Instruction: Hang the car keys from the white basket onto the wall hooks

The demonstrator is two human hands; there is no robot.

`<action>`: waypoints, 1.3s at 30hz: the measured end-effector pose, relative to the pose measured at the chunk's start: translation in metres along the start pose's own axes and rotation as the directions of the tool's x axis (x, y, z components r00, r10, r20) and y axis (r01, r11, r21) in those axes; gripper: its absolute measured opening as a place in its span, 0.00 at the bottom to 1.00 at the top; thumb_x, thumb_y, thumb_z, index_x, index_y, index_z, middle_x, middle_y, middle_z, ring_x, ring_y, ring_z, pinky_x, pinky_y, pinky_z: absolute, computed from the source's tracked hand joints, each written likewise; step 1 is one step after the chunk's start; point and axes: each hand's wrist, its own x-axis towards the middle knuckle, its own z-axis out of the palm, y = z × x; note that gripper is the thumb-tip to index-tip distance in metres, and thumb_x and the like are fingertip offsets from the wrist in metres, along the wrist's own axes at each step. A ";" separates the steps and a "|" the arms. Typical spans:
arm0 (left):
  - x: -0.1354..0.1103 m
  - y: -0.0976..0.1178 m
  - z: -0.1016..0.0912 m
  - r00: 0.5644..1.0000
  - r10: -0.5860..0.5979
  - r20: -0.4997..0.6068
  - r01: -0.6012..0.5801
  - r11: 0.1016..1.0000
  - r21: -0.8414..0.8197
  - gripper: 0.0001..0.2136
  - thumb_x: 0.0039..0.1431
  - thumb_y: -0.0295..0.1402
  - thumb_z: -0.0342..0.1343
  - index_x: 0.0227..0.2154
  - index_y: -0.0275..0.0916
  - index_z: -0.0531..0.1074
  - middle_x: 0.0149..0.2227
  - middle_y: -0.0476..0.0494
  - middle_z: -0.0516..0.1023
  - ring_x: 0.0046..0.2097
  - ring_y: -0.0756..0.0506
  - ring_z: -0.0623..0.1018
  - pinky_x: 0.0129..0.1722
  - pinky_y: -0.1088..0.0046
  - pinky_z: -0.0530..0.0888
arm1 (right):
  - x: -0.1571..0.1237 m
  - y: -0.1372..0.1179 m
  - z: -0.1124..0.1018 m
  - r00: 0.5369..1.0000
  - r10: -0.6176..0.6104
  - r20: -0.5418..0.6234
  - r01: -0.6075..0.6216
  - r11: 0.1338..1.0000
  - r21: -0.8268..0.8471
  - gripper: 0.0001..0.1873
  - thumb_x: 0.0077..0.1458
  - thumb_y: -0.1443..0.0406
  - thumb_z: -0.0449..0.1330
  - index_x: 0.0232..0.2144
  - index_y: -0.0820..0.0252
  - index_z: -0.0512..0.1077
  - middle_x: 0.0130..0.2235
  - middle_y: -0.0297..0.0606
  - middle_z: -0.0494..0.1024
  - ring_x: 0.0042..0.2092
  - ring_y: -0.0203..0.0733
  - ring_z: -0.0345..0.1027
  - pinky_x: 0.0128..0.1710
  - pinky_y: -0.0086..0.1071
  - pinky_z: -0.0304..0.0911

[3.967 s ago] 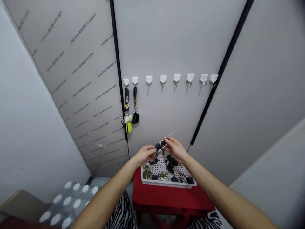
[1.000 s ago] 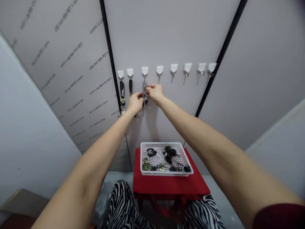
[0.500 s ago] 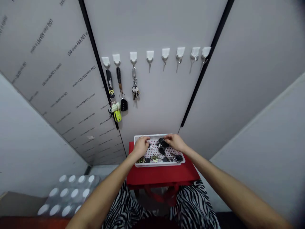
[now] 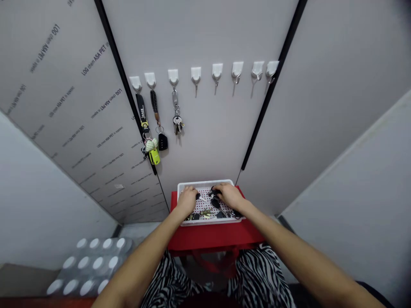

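Red table (image 4: 212,239), white tray (image 4: 205,183), L hand (image 4: 187,201) inside, R hand (image 4: 229,196) on black keys (image 4: 215,203), grips unclear

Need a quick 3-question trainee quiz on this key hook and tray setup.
1. How many of the white wall hooks have something hanging from them?
2. True or false: the left hand is over the white perforated tray, while the right hand is up at the hooks.
3. What does the tray rest on? A. the floor; B. a red table; C. the person's lap.

Key: 1. three; 2. false, both hands are over the tray; 3. B.
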 end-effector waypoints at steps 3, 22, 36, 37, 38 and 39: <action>0.003 0.000 -0.003 0.999 -0.024 0.039 0.023 1.000 0.010 0.12 0.46 0.22 0.40 0.29 0.34 0.68 0.34 0.41 0.67 0.38 0.48 0.65 0.39 0.75 0.61 | 0.000 0.000 -0.001 1.000 -0.018 0.006 0.018 1.000 -0.015 0.14 0.41 0.70 0.48 0.33 0.55 0.67 0.36 0.37 0.68 0.39 0.38 0.59 0.36 0.27 0.53; 0.008 0.002 -0.013 0.975 -0.218 -0.037 0.163 0.822 -0.546 0.09 0.38 0.20 0.44 0.25 0.34 0.64 0.20 0.52 0.67 0.24 0.54 0.66 0.25 0.80 0.63 | 0.015 -0.037 -0.004 0.991 -0.083 -0.106 0.114 0.932 0.344 0.13 0.41 0.70 0.49 0.30 0.61 0.69 0.33 0.40 0.71 0.35 0.37 0.62 0.37 0.28 0.54; 0.028 0.012 -0.085 0.936 -0.200 -0.291 -0.112 0.613 -0.782 0.02 0.42 0.27 0.47 0.21 0.35 0.60 0.21 0.53 0.64 0.25 0.56 0.64 0.26 0.81 0.63 | 0.041 -0.047 -0.068 0.976 0.075 -0.204 0.103 0.667 0.738 0.09 0.37 0.63 0.52 0.18 0.65 0.66 0.17 0.29 0.64 0.20 0.28 0.54 0.21 0.23 0.51; 0.030 0.013 -0.093 0.926 -0.194 -0.325 -0.138 0.628 -0.766 0.03 0.42 0.29 0.47 0.21 0.35 0.60 0.22 0.52 0.64 0.25 0.55 0.65 0.26 0.80 0.64 | 0.044 -0.049 -0.081 0.970 0.102 -0.222 0.103 0.653 0.750 0.09 0.37 0.63 0.52 0.18 0.65 0.66 0.16 0.29 0.63 0.19 0.28 0.53 0.20 0.23 0.50; 0.032 0.015 -0.102 0.913 -0.182 -0.364 -0.168 0.645 -0.745 0.03 0.43 0.29 0.46 0.21 0.35 0.61 0.23 0.51 0.65 0.25 0.55 0.65 0.26 0.80 0.64 | 0.049 -0.051 -0.094 0.961 0.127 -0.246 0.110 0.638 0.762 0.08 0.36 0.63 0.52 0.18 0.65 0.65 0.16 0.29 0.63 0.19 0.28 0.52 0.19 0.23 0.50; 0.035 0.016 -0.111 0.897 -0.166 -0.410 -0.203 0.669 -0.715 0.03 0.43 0.29 0.46 0.22 0.35 0.61 0.25 0.50 0.66 0.26 0.55 0.66 0.27 0.80 0.64 | 0.053 -0.054 -0.109 0.950 0.150 -0.274 0.125 0.624 0.772 0.08 0.36 0.63 0.52 0.17 0.65 0.65 0.15 0.29 0.62 0.18 0.27 0.52 0.18 0.23 0.50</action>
